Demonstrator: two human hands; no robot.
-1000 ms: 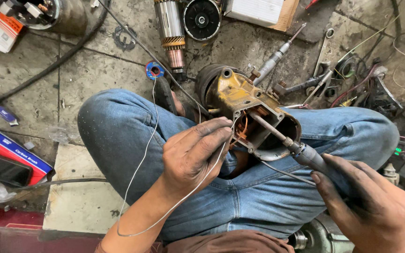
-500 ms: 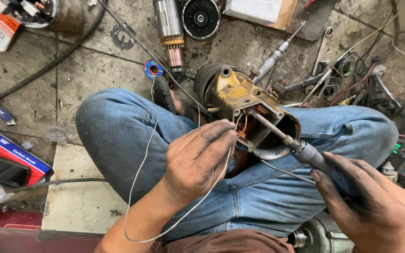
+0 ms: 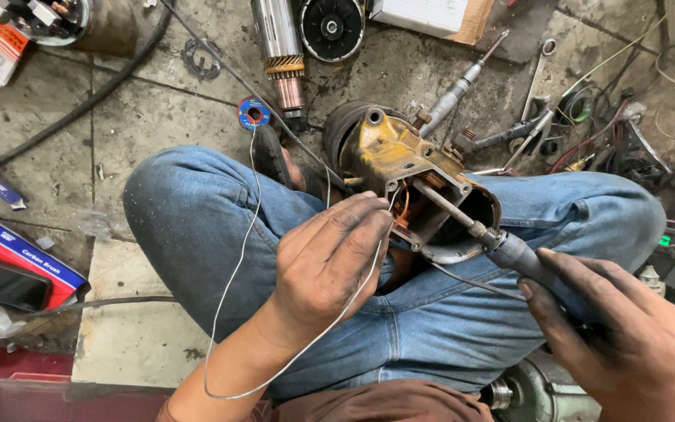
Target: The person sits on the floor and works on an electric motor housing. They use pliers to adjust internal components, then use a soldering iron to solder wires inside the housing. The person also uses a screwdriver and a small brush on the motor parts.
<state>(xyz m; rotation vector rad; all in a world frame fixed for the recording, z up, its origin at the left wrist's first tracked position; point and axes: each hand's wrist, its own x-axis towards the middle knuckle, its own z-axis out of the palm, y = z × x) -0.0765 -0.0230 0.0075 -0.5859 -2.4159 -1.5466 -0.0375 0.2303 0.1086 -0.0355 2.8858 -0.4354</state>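
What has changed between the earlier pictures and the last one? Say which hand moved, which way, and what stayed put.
The left hand has edged its thin wire closer to the opening of the yellow motor housing. The right hand still holds the soldering iron, tip inside the housing. Nothing was picked up or let go; the housing still rests on the lap.

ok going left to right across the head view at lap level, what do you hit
red and blue box → thin solder wire loop → left hand → yellow motor housing → soldering iron → right hand
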